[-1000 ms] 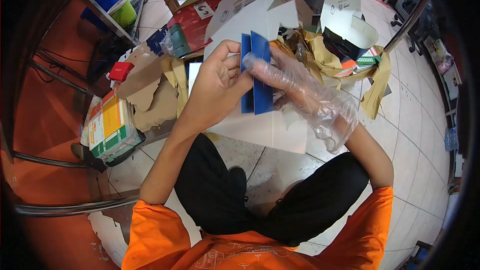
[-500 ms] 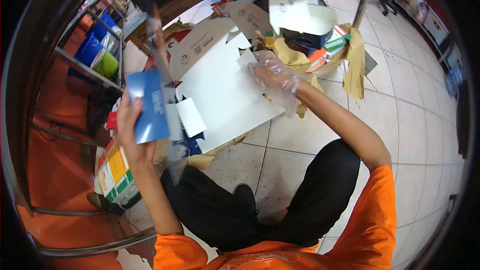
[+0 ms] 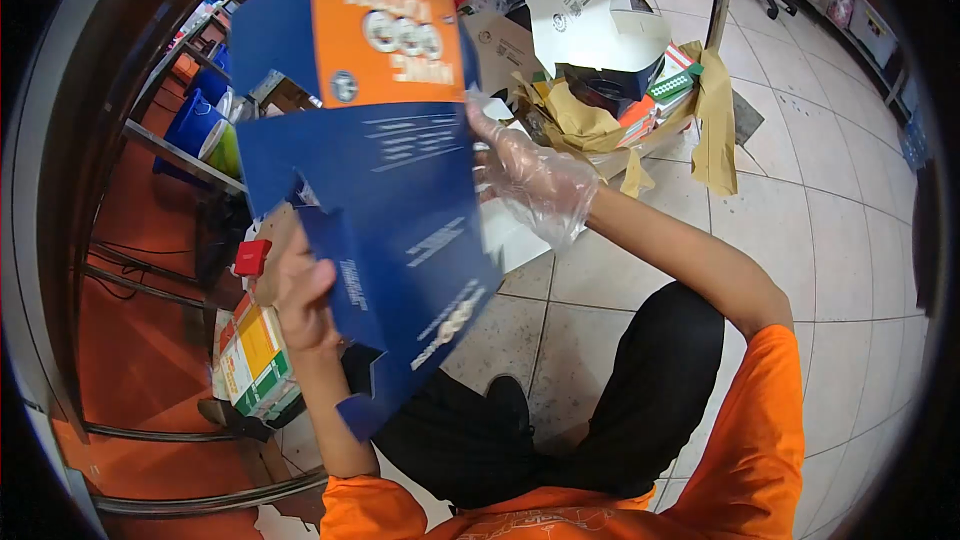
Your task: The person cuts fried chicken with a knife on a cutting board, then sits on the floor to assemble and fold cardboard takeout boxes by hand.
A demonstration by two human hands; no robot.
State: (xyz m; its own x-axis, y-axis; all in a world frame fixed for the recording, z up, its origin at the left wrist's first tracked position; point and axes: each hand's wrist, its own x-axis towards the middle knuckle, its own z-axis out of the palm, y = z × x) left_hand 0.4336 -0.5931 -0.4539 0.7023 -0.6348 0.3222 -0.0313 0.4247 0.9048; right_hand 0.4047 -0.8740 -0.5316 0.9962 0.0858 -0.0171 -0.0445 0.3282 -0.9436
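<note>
On the tiled floor [image 3: 820,230], torn brown paper [image 3: 590,125] cradles orange-and-green packs [image 3: 672,83] beside an open white-lined box [image 3: 575,15]. Nearer, a blue carton [image 3: 410,180] is aloft, long axis pointing away, orange end [image 3: 390,60] farthest; right hand [image 3: 525,160] clamps its right edge, left hand [image 3: 305,285] half-curls at its flap [image 3: 352,290], hold unclear.

Tiled floor [image 3: 760,270] (pale), orange wall [image 3: 140,215], metal rack [image 3: 185,158]

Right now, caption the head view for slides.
Gloved right hand grips a blue-and-orange cardboard sheet; left hand at its flap.
</note>
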